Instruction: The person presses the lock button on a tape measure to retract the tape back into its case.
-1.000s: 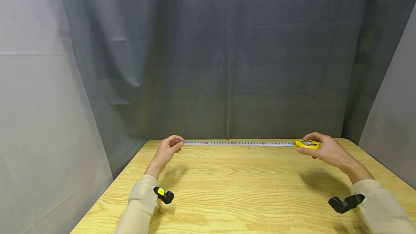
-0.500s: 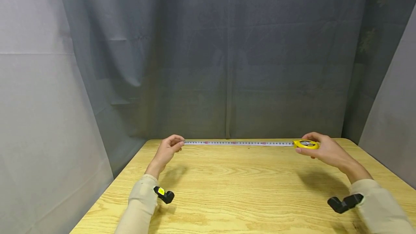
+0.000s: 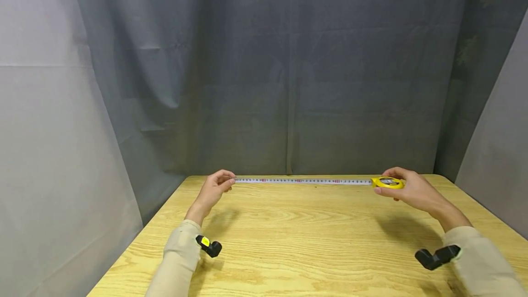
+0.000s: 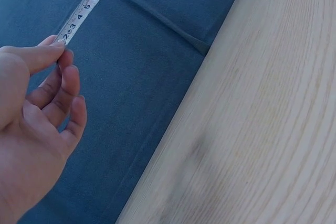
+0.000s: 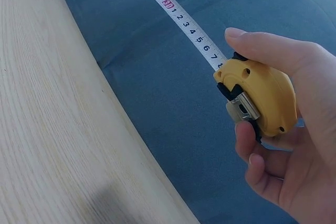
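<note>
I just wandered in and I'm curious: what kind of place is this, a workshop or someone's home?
Probably a small recording booth rather than a home: grey curtains close in a bare wooden table, small black cameras are strapped at the wrists, and both hands stretch a yellow tape measure along the far edge.

A wooden table [image 3: 305,237] with a pale yellow, strongly grained top fills the lower middle of the head view, its far edge running across the frame just below centre. That edge meets a grey curtain backdrop [image 3: 288,81] which fills the upper part of the frame. The table's left edge slants down toward the lower left corner, and its right edge toward the lower right. In both wrist views the same light wood grain [image 4: 273,119] shows beside the cloth. Whether anything rests directly on the tabletop cannot be told; soft shadows fall across the wood at lower left and lower right.
</note>
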